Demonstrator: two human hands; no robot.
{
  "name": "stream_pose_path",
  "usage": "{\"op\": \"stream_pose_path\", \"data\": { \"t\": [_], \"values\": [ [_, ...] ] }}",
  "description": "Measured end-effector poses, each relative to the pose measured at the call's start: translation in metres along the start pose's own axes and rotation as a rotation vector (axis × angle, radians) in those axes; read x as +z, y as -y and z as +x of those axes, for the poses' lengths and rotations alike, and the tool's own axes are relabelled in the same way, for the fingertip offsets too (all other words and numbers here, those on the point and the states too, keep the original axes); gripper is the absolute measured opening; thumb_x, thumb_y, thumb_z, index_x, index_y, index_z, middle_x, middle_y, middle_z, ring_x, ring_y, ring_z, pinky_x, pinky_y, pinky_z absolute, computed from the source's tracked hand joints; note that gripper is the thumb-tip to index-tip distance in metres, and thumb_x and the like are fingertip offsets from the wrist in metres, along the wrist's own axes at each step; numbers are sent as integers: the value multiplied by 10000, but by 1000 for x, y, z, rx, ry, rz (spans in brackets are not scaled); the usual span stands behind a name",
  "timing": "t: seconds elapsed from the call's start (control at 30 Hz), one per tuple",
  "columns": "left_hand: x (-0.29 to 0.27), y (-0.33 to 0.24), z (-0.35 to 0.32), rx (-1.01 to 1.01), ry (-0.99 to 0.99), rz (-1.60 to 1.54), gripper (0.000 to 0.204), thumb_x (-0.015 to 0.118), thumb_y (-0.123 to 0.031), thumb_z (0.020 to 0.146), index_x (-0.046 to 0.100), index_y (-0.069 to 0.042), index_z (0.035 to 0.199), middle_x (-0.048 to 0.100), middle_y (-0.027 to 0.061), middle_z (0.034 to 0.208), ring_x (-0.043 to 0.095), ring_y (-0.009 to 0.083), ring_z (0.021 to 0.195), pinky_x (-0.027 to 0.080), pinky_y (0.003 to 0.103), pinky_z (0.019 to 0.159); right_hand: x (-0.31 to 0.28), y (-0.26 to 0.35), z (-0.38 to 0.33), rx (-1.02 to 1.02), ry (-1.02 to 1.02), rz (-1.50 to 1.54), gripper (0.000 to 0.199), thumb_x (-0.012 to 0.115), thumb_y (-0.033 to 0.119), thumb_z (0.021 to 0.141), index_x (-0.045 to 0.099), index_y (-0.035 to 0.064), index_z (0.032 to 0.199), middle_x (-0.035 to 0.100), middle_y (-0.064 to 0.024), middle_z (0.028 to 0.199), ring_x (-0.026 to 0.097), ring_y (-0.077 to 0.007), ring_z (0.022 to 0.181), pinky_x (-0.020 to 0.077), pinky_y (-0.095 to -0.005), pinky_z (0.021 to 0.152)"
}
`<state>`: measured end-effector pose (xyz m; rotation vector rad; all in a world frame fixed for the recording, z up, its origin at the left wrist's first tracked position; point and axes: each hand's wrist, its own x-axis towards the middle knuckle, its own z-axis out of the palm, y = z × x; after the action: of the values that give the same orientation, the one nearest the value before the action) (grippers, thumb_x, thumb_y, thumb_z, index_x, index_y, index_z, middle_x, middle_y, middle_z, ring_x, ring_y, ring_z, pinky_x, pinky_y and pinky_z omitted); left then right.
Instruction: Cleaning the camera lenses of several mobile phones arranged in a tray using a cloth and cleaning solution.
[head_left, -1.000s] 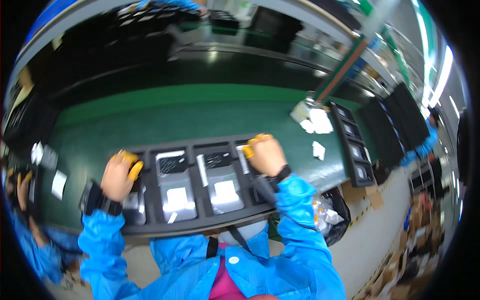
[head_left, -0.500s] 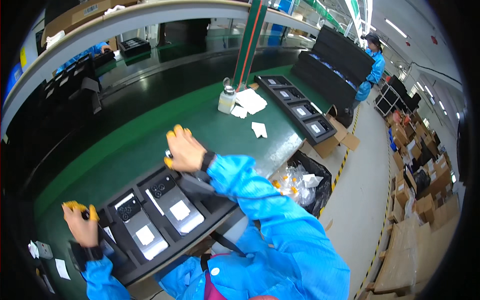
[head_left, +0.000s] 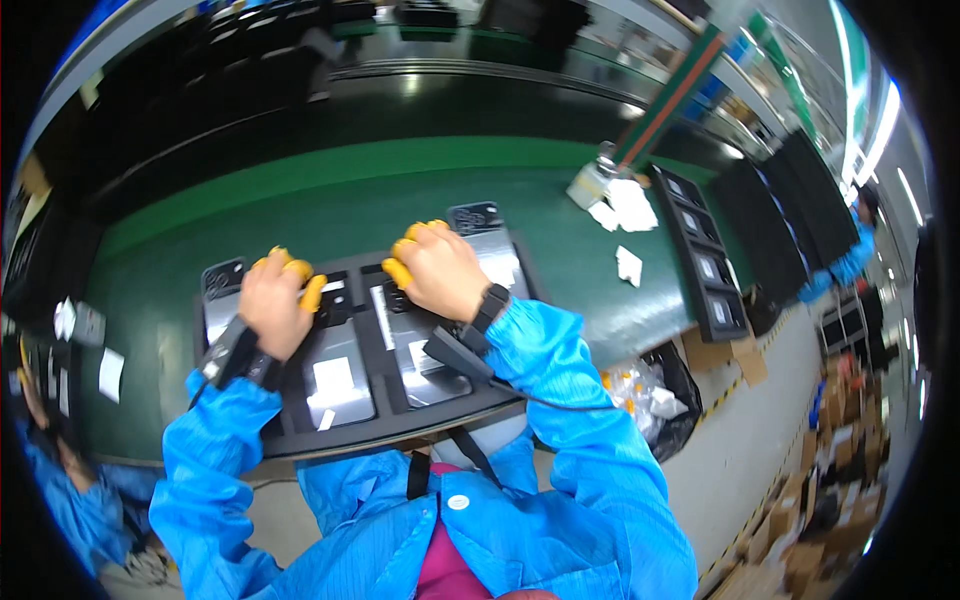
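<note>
A black foam tray [head_left: 385, 425] lies at the bench's front edge with smartphones on it, backs up. My left hand [head_left: 278, 312], yellow covers on its fingertips, is over the tray between the leftmost phone [head_left: 222, 278] and the left middle phone [head_left: 338, 385]. Its thumb, apart from the fingers, is by that middle phone's camera end. My right hand [head_left: 445, 272], likewise covered, is between the right middle phone [head_left: 430, 375] and the rightmost phone [head_left: 490, 245], thumb and fingers apart. Both outer phones reach past the tray's far edge. Fingertip contact is partly hidden.
At the back right stand a clear bottle [head_left: 590, 183] and white papers [head_left: 630, 205]. Another phone tray [head_left: 705, 255] lies beyond, near black foam stacks [head_left: 805, 205]. A bin bag [head_left: 660, 400] of plastic hangs below the bench. A co-worker's sleeve [head_left: 65, 500] shows at lower left.
My view has turned, so the tray sits more centrally. Both hands have moved inward from the tray's outer sides. The outer phones now show, lying past its far edge.
</note>
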<state>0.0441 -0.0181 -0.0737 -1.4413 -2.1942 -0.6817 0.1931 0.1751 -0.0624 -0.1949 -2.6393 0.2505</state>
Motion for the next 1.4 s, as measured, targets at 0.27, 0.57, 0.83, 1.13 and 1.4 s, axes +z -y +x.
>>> {"op": "stream_pose_path", "data": {
  "t": [0.27, 0.57, 0.83, 1.13, 1.4],
  "values": [
    [-7, -6, -21, -44, 35, 52, 153, 686, -159, 809, 692, -27, 887, 603, 132, 844, 581, 323, 792, 455, 408, 738, 3, 16, -12, -68, -5, -131, 169, 617, 171, 841, 657, 9, 871, 603, -140, 889, 571, -315, 883, 456, -411, 810],
    [11, -16, -23, -12, -29, -18, 281, 705, -269, 794, 685, -31, 943, 603, 127, 907, 563, 313, 843, 433, 399, 786, 2, 27, -15, -116, 147, -209, 372, 664, 317, 842, 661, -30, 977, 645, -163, 876, 571, -327, 857, 431, -439, 822],
    [-24, -50, -9, -170, -31, -70, 428, 811, -289, 648, 631, 15, 890, 468, 211, 1046, 473, 385, 977, 433, 451, 810, -10, 36, -10, -6, 6, -36, 565, 748, 269, 710, 557, -78, 1113, 499, -290, 1130, 505, -425, 991, 423, -465, 890],
    [28, -15, 28, -345, -10, -75, 437, 804, -255, 639, 659, 1, 962, 484, 187, 1088, 498, 373, 1029, 488, 440, 814, 26, 6, 47, 104, -69, 5, 470, 757, 262, 746, 583, -70, 1029, 515, -245, 1048, 511, -430, 975, 447, -473, 847],
    [28, -2, 18, -342, 16, -196, 468, 776, -307, 754, 654, -3, 1088, 449, 208, 1171, 455, 372, 1096, 425, 450, 932, -54, -39, 14, 216, -139, 59, 368, 707, 216, 825, 587, -25, 1076, 571, -219, 1098, 560, -396, 1016, 473, -426, 854]
  ]
}}
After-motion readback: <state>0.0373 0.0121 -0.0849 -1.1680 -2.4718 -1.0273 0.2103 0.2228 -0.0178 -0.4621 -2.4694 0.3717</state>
